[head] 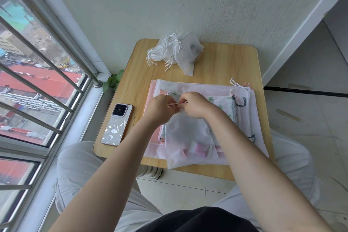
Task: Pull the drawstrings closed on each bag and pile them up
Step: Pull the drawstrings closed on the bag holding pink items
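Note:
A frosted white drawstring bag point(188, 137) with a pink item inside lies on top of a flat stack of translucent bags point(250, 118) on the small wooden table point(131, 88). My left hand point(160, 108) and my right hand point(194, 104) meet at the bag's top edge. Both pinch its thin pink drawstring point(172, 104), which loops between the fingers. A pile of white bags with cords drawn tight point(175, 51) sits at the table's far edge by the wall.
A phone point(117, 125) in a patterned case lies face down at the table's left edge. A window with metal bars point(43, 81) runs along the left. A small green plant point(113, 80) peeks beside the table. My knees flank the table's near edge.

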Tool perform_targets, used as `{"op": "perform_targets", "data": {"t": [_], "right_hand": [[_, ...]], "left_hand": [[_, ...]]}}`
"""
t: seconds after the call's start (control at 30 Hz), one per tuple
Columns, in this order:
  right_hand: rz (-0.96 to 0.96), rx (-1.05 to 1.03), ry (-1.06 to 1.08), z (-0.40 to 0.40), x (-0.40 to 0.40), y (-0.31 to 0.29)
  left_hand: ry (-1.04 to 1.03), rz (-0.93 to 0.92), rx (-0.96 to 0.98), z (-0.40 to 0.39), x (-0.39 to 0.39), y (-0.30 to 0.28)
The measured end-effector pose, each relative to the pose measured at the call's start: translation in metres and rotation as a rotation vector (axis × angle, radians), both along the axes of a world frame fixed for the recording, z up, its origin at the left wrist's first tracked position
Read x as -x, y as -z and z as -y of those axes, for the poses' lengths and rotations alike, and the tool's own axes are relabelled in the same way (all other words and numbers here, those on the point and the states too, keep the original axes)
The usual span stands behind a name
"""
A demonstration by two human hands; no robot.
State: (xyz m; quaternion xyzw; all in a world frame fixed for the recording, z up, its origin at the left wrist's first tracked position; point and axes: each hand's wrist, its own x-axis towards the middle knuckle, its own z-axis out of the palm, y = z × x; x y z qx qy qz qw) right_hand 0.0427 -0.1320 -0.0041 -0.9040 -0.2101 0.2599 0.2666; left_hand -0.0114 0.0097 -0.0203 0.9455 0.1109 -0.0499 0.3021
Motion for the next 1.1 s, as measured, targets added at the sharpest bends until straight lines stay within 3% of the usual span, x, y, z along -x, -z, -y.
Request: {"op": "perform_targets", "data": {"t": [0.1,0.17,0.33,0.63,0.97,1.1], "right_hand": [[-0.263,-0.136,0.125,0.005,-0.004,0.001],[-0.406,-0.24,0.195,0.008,-0.004,0.001],[-0.571,-0.391,0.321,0.011,-0.008,0.006],[-0.54,-0.451,0.404,0.015,-0.009,0.012],[-0.459,-0.501,0.409,0.013,-0.007,0.013],[-0.42,-0.489,0.395,0.012,-0.007,0.012]], "left_hand": [[-0.028,0.161,-0.137,0.0,0.005,0.003],[-0.059,0.259,-0.099,0.003,0.009,0.005],[-0.043,0.22,0.038,0.014,0.012,0.006],[-0.139,0.184,0.154,0.015,0.01,0.007],[-0.228,0.015,0.366,0.011,0.002,-0.005],[-0.248,-0.122,0.569,0.008,0.0,-0.01]]}}
